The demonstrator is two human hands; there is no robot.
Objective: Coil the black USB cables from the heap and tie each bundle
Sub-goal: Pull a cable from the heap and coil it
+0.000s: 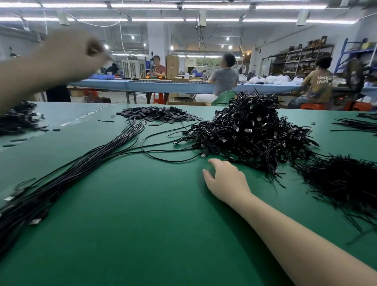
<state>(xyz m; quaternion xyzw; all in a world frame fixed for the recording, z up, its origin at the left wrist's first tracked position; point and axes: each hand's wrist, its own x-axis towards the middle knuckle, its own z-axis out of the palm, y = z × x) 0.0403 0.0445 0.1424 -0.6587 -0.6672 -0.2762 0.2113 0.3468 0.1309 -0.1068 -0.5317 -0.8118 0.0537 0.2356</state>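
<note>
Right hand is down on the green table, palm down, fingers loosely spread and reaching toward the heap — fingertips just short of its near edge, holding nothing. A loose cable loops across the mat just in front of those fingers, its USB plug lying near the fingertips, not touching them.

Left hand is up in the air, well above the table at the far left, blurred. Fingers look curled together, and something small and dark shows at the fingertips — whether it pinches anything, cannot tell.

The heap itself is a tall tangle of black cables sitting right of centre on the table. Left of it, a long straight bundle of cables runs from the near left corner diagonally up toward the middle, plugs at the near end. At the far end of that bundle lies a flat pile of small black strips. Far right, near the edge, a bushy mound of thin black ties, just beside the heap. More dark pieces piled at the far left edge, under the raised arm.

Beyond the table, a long blue bench with people seated at it, shelving along the right wall.
</note>
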